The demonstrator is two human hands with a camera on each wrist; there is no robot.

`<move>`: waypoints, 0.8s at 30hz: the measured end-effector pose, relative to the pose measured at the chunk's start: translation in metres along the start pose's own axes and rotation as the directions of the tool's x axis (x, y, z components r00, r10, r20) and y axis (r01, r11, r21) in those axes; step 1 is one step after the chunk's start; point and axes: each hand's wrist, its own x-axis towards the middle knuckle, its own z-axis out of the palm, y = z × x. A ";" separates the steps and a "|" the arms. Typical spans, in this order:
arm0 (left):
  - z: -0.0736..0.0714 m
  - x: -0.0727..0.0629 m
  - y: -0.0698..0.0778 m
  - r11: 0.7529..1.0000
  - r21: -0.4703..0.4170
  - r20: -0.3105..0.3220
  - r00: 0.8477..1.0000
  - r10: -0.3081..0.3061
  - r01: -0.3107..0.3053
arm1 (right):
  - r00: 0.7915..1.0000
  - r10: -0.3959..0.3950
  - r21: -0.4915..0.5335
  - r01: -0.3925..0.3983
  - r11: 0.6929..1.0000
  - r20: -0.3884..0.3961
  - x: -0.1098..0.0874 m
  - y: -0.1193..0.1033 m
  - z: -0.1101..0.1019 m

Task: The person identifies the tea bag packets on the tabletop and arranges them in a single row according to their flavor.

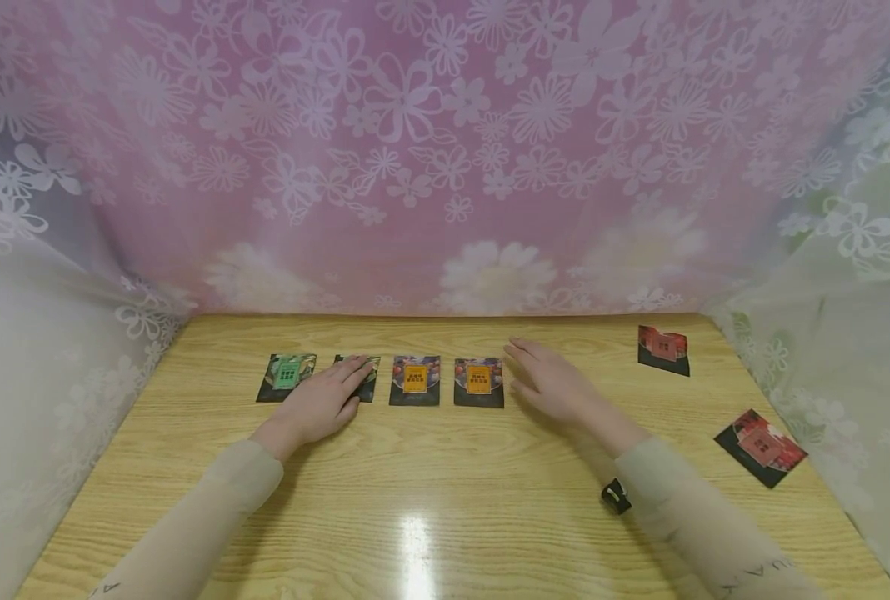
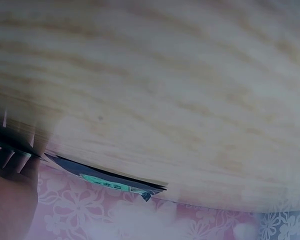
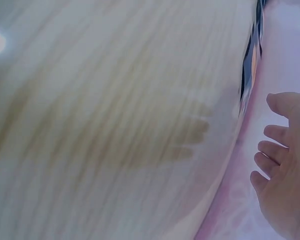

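At the left end of a row of four on the wood-grain table [image 1: 445, 467], a green-label packet [image 1: 287, 377]: flat, black along the bottom, leafy print round a bright green panel, thin and dark when seen edge-on from the left wrist. Next to it, a half-covered packet [image 1: 367, 389], black with a greenish strip of print at the edge. Then a first orange-label packet [image 1: 415, 380] and a second orange-label packet [image 1: 478, 382], alike, with purplish food pictures above black bases, lettering too small to read. Over the half-covered packet, the left hand [image 1: 317, 406], fingers straight and laid across its face; cannot tell how hard they press. Just beside the second orange-label packet, the right hand [image 1: 553, 383], fingers loosely extended, slightly apart, thumb separate, pinching nothing. Well apart at the right, an upper red packet [image 1: 663, 350], slightly tilted, with an uneven top edge, and a lower red packet [image 1: 762, 448], turned diagonally, with a pale glare on its red print
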 end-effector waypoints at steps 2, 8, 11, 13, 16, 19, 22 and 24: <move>-0.001 0.000 0.000 1.000 -0.001 0.002 1.000 -0.002 0.002 | 1.000 0.017 -0.002 -0.017 1.000 -0.007 -0.005 0.009 -0.003; 0.000 0.001 0.000 1.000 -0.004 0.008 1.000 0.002 -0.002 | 0.996 0.083 -0.005 -0.083 0.997 -0.024 -0.021 0.042 -0.012; 0.000 0.001 -0.001 1.000 -0.007 0.017 1.000 0.001 -0.001 | 0.994 0.106 -0.021 -0.107 0.994 -0.038 -0.030 0.059 -0.018; 0.000 0.001 -0.001 1.000 -0.003 0.018 1.000 0.003 -0.003 | 0.991 0.120 -0.037 -0.122 0.992 -0.052 -0.037 0.069 -0.022; 0.001 0.001 -0.002 1.000 -0.010 0.020 1.000 0.006 -0.006 | 0.986 0.152 -0.052 -0.155 0.987 -0.066 -0.048 0.083 -0.028; 0.002 0.001 -0.003 1.000 -0.012 0.024 1.000 0.005 -0.004 | 0.981 0.180 -0.064 -0.184 0.981 -0.067 -0.058 0.095 -0.034; 0.002 0.002 -0.002 1.000 -0.002 0.022 1.000 0.008 -0.008 | 0.978 0.199 -0.064 -0.202 0.977 -0.063 -0.067 0.105 -0.039; 0.002 0.002 -0.002 1.000 -0.002 0.024 1.000 0.007 -0.007 | 0.975 0.214 -0.067 -0.217 0.974 -0.055 -0.071 0.113 -0.041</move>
